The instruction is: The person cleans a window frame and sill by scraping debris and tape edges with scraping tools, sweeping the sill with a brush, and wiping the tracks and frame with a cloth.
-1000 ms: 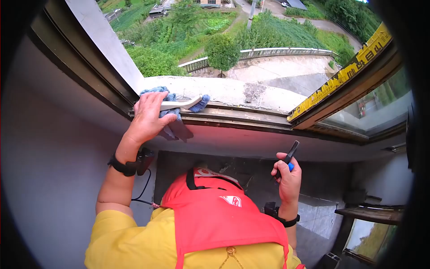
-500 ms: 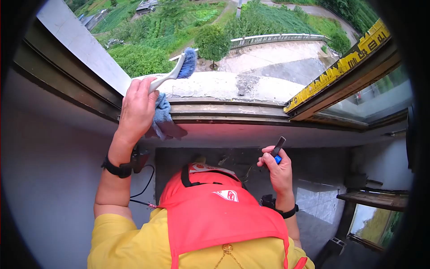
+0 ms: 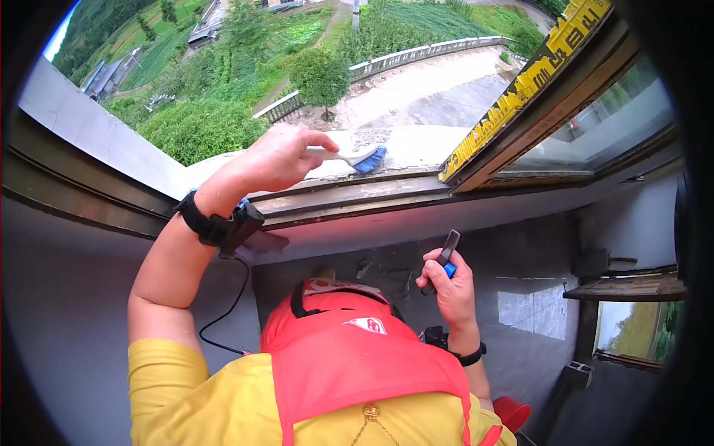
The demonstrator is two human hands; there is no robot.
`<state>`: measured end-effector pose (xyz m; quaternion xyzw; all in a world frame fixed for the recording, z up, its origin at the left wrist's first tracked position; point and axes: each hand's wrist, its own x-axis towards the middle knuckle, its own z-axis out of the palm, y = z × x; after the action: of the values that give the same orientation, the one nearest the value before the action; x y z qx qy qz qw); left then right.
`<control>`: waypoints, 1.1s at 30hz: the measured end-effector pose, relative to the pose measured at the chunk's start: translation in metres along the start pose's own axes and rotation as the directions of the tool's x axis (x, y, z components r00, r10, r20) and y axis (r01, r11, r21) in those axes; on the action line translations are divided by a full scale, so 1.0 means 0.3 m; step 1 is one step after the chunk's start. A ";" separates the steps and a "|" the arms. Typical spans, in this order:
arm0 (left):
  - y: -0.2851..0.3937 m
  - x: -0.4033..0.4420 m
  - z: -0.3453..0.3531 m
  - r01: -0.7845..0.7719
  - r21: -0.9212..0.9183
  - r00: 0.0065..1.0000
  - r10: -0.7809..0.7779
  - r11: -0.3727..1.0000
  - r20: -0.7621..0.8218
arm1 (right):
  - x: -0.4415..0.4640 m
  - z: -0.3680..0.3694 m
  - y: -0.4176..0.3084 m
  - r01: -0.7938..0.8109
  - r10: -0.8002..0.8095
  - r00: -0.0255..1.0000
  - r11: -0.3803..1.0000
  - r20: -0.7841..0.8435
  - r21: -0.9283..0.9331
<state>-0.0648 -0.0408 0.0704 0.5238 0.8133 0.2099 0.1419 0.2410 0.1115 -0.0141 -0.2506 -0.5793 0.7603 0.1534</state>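
My left hand (image 3: 279,157) is closed round the pale handle of a scrub brush (image 3: 366,160) with blue bristles. The bristles are down at the outer sill (image 3: 416,147), beside the window track (image 3: 357,195). Lower right, my right hand (image 3: 451,286) grips a small black tool with a blue part (image 3: 450,256), its flat end pointing up, away from the sill. Its exact kind is unclear. The blue cloth on the track is almost wholly hidden behind my left wrist.
A sliding window panel (image 3: 550,111) with yellow tape on its frame stands at the right. A cable (image 3: 236,305) hangs from the device on my left wrist. Beyond the sill, outside and below, are a paved yard, a railing (image 3: 424,56) and greenery.
My left hand has moved right and turned over, bringing the raised brush down to the sill. My right hand stays much the same, still holding the black tool. The view has shifted slightly.
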 end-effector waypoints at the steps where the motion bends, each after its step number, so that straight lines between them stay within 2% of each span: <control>1: -0.010 0.020 0.000 0.013 0.021 1.000 -0.013 1.000 0.024 | -0.002 -0.002 0.000 -0.002 0.002 1.000 1.000 -0.021 0.003; 3: -0.007 0.059 -0.018 0.057 0.196 0.998 -0.053 0.979 -0.027 | -0.005 -0.002 0.001 0.012 -0.012 0.999 1.000 -0.050 0.004; 5: -0.084 0.138 -0.010 0.240 0.550 0.967 -0.146 0.800 -0.210 | -0.020 0.000 0.000 0.010 -0.010 0.997 1.000 -0.071 0.007; 6: -0.109 0.140 -0.017 0.142 0.442 0.962 -0.019 0.886 -0.271 | -0.029 -0.001 -0.006 0.008 -0.007 0.997 1.000 -0.078 0.010; 9: -0.102 0.140 -0.003 0.062 0.255 0.960 0.012 0.965 -0.281 | -0.024 -0.004 -0.003 0.027 -0.023 0.993 0.999 -0.115 0.029; 11: -0.005 0.142 -0.014 0.120 -0.044 0.990 -0.122 0.992 -0.067 | -0.019 -0.008 -0.002 0.029 -0.025 0.992 0.999 -0.127 0.030; 13: 0.027 0.153 0.030 0.061 -0.157 0.996 -0.050 0.986 0.076 | -0.016 -0.002 -0.003 0.020 -0.016 0.992 0.999 -0.125 0.029; 14: -0.005 0.174 0.079 0.039 -0.033 0.998 -0.038 0.999 0.045 | -0.014 0.004 -0.009 0.021 -0.018 0.993 0.999 -0.118 0.024; 15: -0.026 0.197 0.076 0.152 0.165 0.988 -0.149 0.975 -0.032 | -0.012 0.011 -0.018 0.023 -0.021 0.993 1.000 -0.113 0.019; 17: -0.088 0.248 0.049 0.384 0.497 0.923 -0.303 0.778 -0.239 | -0.026 0.012 -0.019 0.028 -0.025 0.994 0.999 -0.107 0.021; 18: -0.102 0.228 0.021 0.342 0.385 0.914 -0.210 0.857 -0.346 | -0.034 0.007 -0.016 0.034 -0.031 0.994 0.999 -0.104 0.028; 21: -0.029 0.191 -0.004 0.257 0.091 0.938 -0.226 0.962 -0.262 | -0.023 0.007 -0.010 0.038 -0.031 0.990 0.998 -0.140 0.046; 23: 0.070 0.173 -0.007 0.198 -0.130 0.980 -0.200 0.972 -0.004 | -0.023 0.007 -0.013 0.025 -0.018 0.989 0.999 -0.144 0.048; 25: 0.029 0.180 0.080 0.070 0.023 0.996 -0.071 0.997 0.050 | -0.023 0.012 -0.023 0.031 -0.023 0.992 0.998 -0.128 0.056; 26: 0.013 0.182 0.078 0.173 0.063 0.985 -0.173 0.983 -0.006 | -0.029 0.010 -0.032 0.033 -0.026 0.993 0.998 -0.117 0.056; 27: -0.006 0.194 0.050 0.330 0.215 0.942 -0.307 0.919 -0.133 | -0.037 0.008 -0.040 0.035 -0.029 0.994 0.998 -0.107 0.058; 29: -0.099 0.194 -0.005 0.460 0.359 0.862 -0.309 0.812 -0.403 | -0.051 -0.006 -0.042 0.036 -0.030 0.995 0.997 -0.094 0.065; 30: -0.089 0.176 -0.025 0.424 0.143 0.851 -0.340 0.894 -0.400 | -0.054 -0.017 -0.036 0.041 -0.034 0.995 0.996 -0.091 0.074; 33: 0.090 0.120 0.005 0.180 -0.089 0.978 -0.188 0.980 -0.091 | -0.061 -0.018 -0.016 0.019 -0.015 0.995 0.999 -0.101 0.039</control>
<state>-0.0576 0.0022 0.0820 0.4289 0.8554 0.2540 0.1410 0.2588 0.1076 -0.0070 -0.2803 -0.5577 0.7568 0.1940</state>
